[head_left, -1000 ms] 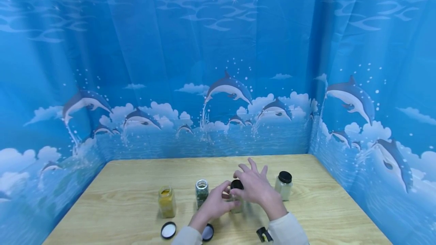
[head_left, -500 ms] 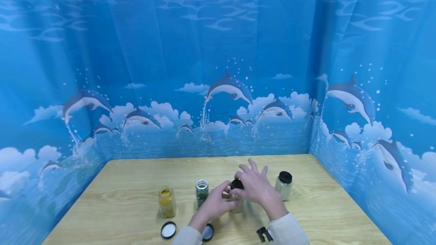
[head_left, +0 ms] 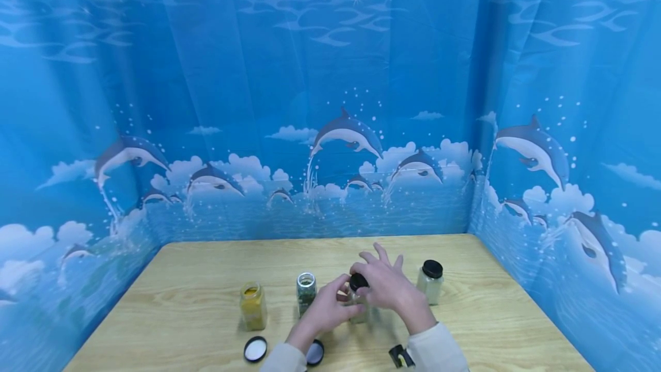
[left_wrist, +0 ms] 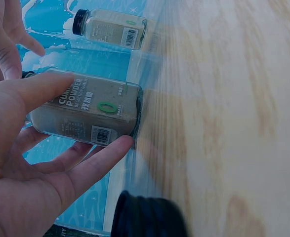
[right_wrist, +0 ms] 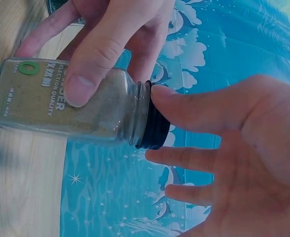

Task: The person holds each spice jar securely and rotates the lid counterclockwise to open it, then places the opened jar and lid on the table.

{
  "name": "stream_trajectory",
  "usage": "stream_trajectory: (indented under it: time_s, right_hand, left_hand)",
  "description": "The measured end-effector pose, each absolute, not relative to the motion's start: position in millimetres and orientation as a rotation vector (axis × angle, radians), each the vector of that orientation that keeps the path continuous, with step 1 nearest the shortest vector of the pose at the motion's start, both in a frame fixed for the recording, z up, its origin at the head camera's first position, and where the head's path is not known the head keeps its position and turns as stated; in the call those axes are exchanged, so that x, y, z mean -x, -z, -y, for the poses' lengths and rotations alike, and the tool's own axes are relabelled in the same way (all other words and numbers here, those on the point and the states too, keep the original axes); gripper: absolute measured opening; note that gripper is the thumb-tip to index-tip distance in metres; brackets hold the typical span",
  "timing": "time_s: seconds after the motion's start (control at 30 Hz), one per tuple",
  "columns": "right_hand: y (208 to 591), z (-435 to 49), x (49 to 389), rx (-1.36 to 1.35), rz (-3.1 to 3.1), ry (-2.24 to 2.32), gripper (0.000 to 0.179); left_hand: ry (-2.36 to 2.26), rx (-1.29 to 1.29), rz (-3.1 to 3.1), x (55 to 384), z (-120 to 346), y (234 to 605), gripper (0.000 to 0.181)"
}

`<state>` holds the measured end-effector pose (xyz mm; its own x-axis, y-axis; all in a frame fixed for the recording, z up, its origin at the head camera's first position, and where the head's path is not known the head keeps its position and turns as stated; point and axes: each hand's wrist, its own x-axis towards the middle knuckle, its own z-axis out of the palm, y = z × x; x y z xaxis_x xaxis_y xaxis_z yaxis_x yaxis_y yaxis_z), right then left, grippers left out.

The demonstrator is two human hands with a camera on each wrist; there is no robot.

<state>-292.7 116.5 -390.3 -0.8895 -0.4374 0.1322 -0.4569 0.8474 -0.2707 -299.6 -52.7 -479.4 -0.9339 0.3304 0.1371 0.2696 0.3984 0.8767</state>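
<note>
The black lid (right_wrist: 155,126) has been tipped a little since half a second ago, and the right hand (head_left: 386,285) has been shifted a tiny bit with it. The lid is pinched by the thumb and a finger of that hand, and its other fingers are spread out. A bit of glass neck can be seen just below the lid. The powder jar (left_wrist: 107,101) is gripped by the left hand (head_left: 329,306), with the thumb laid across the label. The jar is held upright, in the middle of the row, between the green jar (head_left: 306,293) and the pale jar (head_left: 430,290). A black top is worn by the pale jar. The green jar and the yellow jar (head_left: 253,310) are both seen with their tops off. Two loose lids are laid near the front of the wooden table (head_left: 206,280): the first lid (head_left: 255,349) before the yellow jar, the second lid (head_left: 315,353) partly hidden by the left arm.
</note>
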Motion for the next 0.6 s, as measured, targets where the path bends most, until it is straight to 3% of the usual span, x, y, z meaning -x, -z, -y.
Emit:
stream_trajectory:
  time_s: [0.27, 0.6]
  right_hand:
    - [389.8, -117.1, 293.4, -0.733, 2.960, -0.519, 0.047]
    - [391.0, -116.8, 295.0, -0.694, 2.976, -0.518, 0.043]
  left_hand:
    - [-1.632, -0.561, -2.545, 298.5, 52.8, 478.8, 0.035]
    - [-1.654, -0.593, -2.550, 298.3, 52.7, 478.1, 0.038]
